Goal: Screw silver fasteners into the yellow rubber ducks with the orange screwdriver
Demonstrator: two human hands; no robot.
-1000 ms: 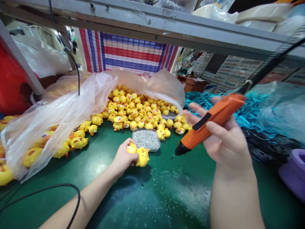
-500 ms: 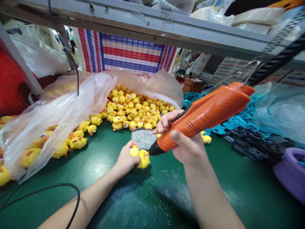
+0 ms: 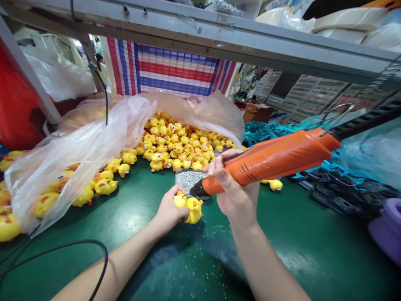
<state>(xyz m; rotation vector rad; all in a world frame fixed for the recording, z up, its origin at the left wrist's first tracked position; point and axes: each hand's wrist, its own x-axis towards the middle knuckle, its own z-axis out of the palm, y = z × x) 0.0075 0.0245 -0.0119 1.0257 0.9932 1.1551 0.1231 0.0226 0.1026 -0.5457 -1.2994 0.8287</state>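
Observation:
My left hand (image 3: 171,209) is closed around a yellow toy duck (image 3: 194,210), held just above the green tabletop. In my right hand (image 3: 233,190) is an orange electric screwdriver (image 3: 272,161), tilted with its black nose (image 3: 199,189) down to the left. The thin bit reaches the upper side of the duck near my left fingers; whether it touches a screw I cannot make out. Right behind the duck stands a small clear box (image 3: 177,179) filled with tiny silvery screws (image 3: 189,179).
A big heap of yellow ducks (image 3: 178,146) spills from a plastic bag (image 3: 103,125) at the back and left. Turquoise parts (image 3: 266,131), black parts (image 3: 332,196) and a purple tub (image 3: 387,234) lie right. A black cable (image 3: 103,251) loops front left; a metal shelf beam (image 3: 200,35) crosses above.
The screwdriver's tip has shifted left and up, from the duck's right part to its upper left part, and the tool lies flatter. My left hand still holds the duck.

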